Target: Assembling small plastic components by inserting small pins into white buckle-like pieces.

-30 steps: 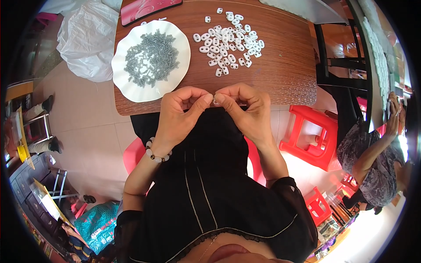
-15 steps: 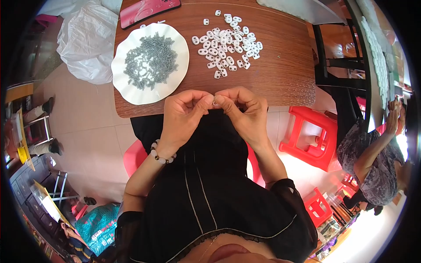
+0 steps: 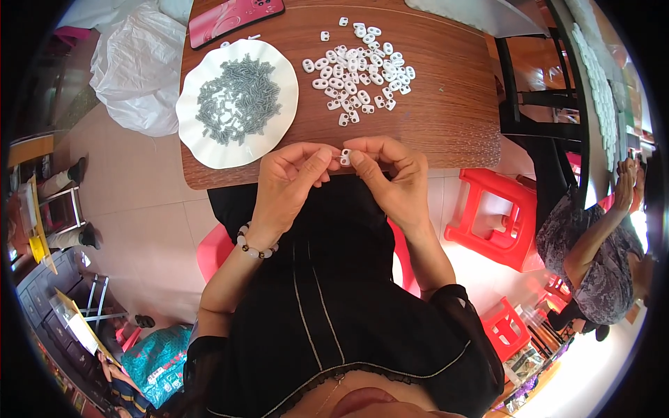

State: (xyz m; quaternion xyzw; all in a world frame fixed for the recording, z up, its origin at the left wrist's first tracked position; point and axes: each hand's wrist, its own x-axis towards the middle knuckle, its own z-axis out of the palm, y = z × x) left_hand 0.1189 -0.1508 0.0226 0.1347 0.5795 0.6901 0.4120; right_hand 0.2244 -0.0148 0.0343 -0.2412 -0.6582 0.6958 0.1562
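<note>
Over the table's near edge, my right hand (image 3: 394, 180) pinches a small white two-hole cord lock (image 3: 345, 158) between thumb and fingertip. My left hand (image 3: 281, 182) is closed right beside it, thumb against forefinger; whatever tiny thing it holds is too small to make out. To the left sits a white wavy-rimmed plate (image 3: 288, 94) with a heap of small grey springs (image 3: 261, 80) in it. Farther off, at the middle of the table, many loose white cord lock pieces (image 3: 355, 67) lie in a scattered pile, some with two holes, some with one.
A pink phone (image 3: 235, 19) lies at the table's (image 3: 446, 118) far left corner. Beside that corner hangs a white plastic bag (image 3: 136, 73). Red plastic stools (image 3: 463, 216) stand to the right, where another person (image 3: 592, 247) sits by a dark-framed table. A teal bag (image 3: 157, 362) is at lower left.
The white cord lock, mostly hidden by the fingertips before, now shows its two holes. My fingertips have drawn slightly apart around it.
</note>
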